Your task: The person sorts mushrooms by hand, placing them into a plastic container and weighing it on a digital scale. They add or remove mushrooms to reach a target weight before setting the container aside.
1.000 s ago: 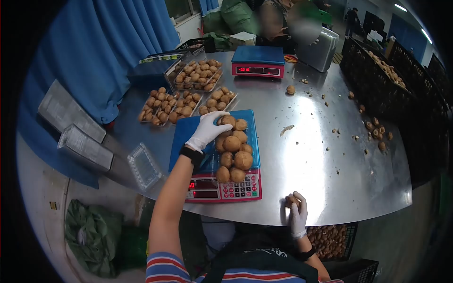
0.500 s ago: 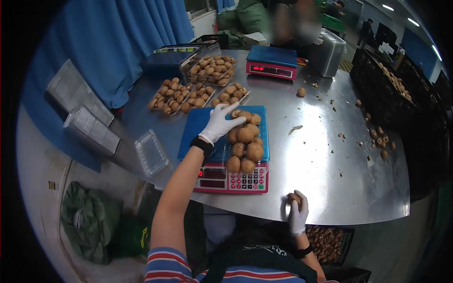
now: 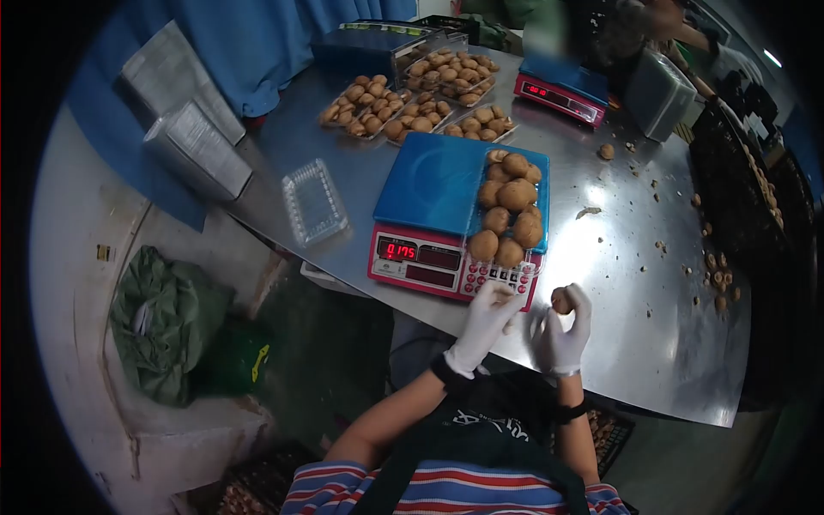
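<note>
A clear plastic tray filled with brown mushrooms point(image 3: 513, 197) rests on the right side of the blue-topped weighing scale point(image 3: 429, 184), partly over its keypad. The red display point(image 3: 401, 251) reads 0.175. My left hand point(image 3: 482, 330), white-gloved, is at the scale's front edge below the keypad, its fingers curled together; whatever they hold is hidden. To its right, my gloved right hand point(image 3: 566, 335) is closed around a single brown mushroom point(image 3: 561, 300) above the metal table.
Several filled mushroom trays point(image 3: 365, 105) stand behind the scale. An empty clear tray point(image 3: 314, 204) lies left, near stacked trays point(image 3: 197, 148). A second scale point(image 3: 560, 90) is at the back. Loose mushrooms and scraps point(image 3: 717, 279) lie right, beside black crates point(image 3: 730, 163). A person point(image 3: 678, 26) is beyond.
My left hand has left the mushrooms on the scale and come back towards my right hand. My right hand still holds its mushroom, now nearer the scale. The view has shifted.
</note>
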### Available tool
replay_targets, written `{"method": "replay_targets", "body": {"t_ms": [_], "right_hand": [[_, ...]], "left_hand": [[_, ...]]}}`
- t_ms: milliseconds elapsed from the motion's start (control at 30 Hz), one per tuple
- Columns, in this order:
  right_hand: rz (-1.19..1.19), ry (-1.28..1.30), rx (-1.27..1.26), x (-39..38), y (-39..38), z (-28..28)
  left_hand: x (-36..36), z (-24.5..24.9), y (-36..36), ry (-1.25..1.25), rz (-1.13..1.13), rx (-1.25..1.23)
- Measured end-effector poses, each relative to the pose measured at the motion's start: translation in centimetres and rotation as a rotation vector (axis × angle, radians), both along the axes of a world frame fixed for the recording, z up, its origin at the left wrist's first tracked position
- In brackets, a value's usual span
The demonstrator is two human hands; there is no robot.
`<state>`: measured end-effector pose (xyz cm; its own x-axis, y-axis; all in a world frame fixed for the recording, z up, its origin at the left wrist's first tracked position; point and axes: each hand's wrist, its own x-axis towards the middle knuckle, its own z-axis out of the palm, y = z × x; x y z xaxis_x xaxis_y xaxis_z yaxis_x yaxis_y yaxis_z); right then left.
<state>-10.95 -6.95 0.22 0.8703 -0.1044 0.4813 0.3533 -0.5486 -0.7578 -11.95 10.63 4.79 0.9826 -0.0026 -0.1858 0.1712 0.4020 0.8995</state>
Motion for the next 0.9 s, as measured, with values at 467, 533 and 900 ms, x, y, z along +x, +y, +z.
{"method": "replay_targets", "body": {"t_ms": [467, 533, 900], "right_hand": [[-0.137, 0.141, 0.017, 2.8, -0.6, -3.9], [-0.117, 0.147, -0.001, 2.9, -0.6, -4.0], [-0.087, 0.155, 0.122, 2.9, -0.7, -4.6]], "left_hand": [[5.0, -1.5, -1.5, 0.034, -0.036, -0.307], [5.6, -1.9, -2.0, -0.027, 0.107, -0.485], [5.3, 5.2, 10.3, -0.005, -0.004, -0.549]]}}
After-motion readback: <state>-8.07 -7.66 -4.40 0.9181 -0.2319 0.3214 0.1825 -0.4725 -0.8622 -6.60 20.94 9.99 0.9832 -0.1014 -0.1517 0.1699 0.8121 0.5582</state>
